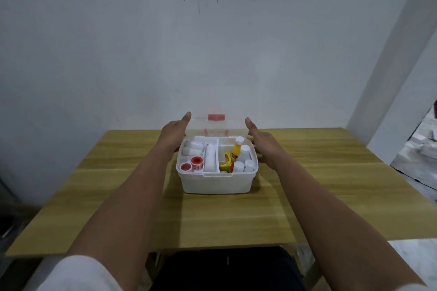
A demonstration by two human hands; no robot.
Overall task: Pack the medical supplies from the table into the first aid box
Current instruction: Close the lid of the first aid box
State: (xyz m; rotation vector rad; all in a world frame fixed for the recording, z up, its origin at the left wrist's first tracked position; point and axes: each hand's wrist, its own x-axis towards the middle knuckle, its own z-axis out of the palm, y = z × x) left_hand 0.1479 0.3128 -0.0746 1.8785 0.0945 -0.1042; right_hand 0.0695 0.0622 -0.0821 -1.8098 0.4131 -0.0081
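Both hands up at the clear lid (216,125) now, left hand (173,131) and right hand (259,139) flat, fingers extended, flanking its edges above the filled first aid box (216,183) mid-table (331,186), grip unclear.

The first aid box (216,182) stands near the middle of the table (307,196), its lid (216,125) raised behind it. Tape rolls (191,164) lie in its front-left compartment, bottles (241,153) in the right one. The left hand (173,131) and right hand (260,142) flank the lid.
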